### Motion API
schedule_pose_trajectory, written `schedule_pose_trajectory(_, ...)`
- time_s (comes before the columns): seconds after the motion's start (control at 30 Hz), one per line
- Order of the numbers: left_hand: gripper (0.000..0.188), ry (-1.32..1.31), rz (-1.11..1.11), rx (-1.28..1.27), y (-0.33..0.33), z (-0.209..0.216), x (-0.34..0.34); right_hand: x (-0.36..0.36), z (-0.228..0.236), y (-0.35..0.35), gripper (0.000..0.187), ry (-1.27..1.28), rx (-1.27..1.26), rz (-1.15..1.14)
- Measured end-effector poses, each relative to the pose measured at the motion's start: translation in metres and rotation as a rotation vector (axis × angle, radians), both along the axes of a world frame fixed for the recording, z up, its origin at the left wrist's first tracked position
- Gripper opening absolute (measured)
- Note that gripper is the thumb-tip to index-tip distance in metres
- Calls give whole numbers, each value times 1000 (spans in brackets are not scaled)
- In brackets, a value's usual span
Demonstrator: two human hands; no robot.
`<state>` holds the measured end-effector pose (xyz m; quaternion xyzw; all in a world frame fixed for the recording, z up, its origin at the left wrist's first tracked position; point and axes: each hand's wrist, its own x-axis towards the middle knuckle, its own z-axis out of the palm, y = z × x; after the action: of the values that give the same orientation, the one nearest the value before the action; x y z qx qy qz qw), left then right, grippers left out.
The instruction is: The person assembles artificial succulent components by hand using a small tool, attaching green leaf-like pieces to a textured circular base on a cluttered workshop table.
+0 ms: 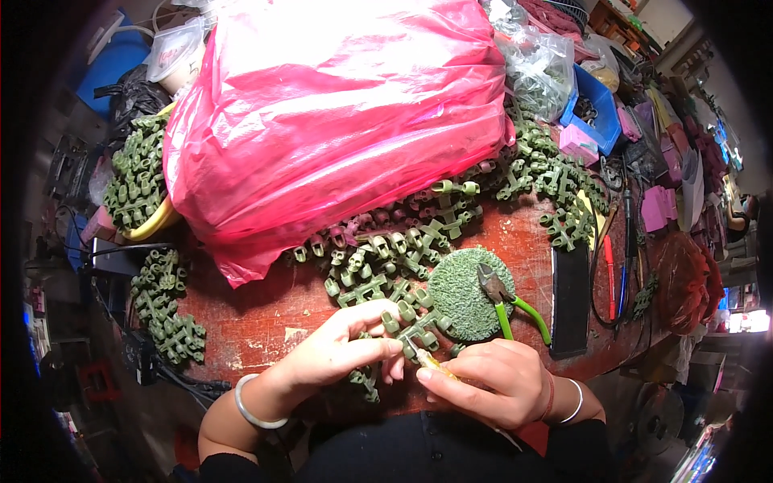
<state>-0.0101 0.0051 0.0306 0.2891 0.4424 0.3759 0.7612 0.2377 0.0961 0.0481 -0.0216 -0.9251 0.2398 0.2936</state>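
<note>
My left hand (342, 346) pinches a green branched piece (420, 328) with several small ring-like lobes along its stem. It is held up over the near edge of the red worktable (233, 330). Closed round a slim hand tool (437, 366) with a yellowish handle, my right hand (498, 382) brings its thin metal tip against the piece. Whether the tip cuts or only touches cannot be made out. Just beyond my right hand, cutting pliers (493, 288) with green grips rest partly on a round, rough green pad (455, 310).
A large pink plastic bag (338, 121) covers the far middle, with many similar green pieces (366, 286) heaped along its front edge. More hang over a yellow rim (153, 221) at left. At right lie a black strip (570, 302), a red pen-like tool (609, 274) and a blue bin (596, 109).
</note>
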Motion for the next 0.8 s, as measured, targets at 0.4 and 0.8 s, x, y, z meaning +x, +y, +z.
schedule_pose_trajectory(0.4, 16, -93, 60, 21, -4, -10, 2, 0, -2, 1, 39, -115, 64, 8)
schedule_pose_trajectory(0.8, 17, -84, 58, 29, -2, -10, 2, 0, -2, -1, 43, -202, 56, 3)
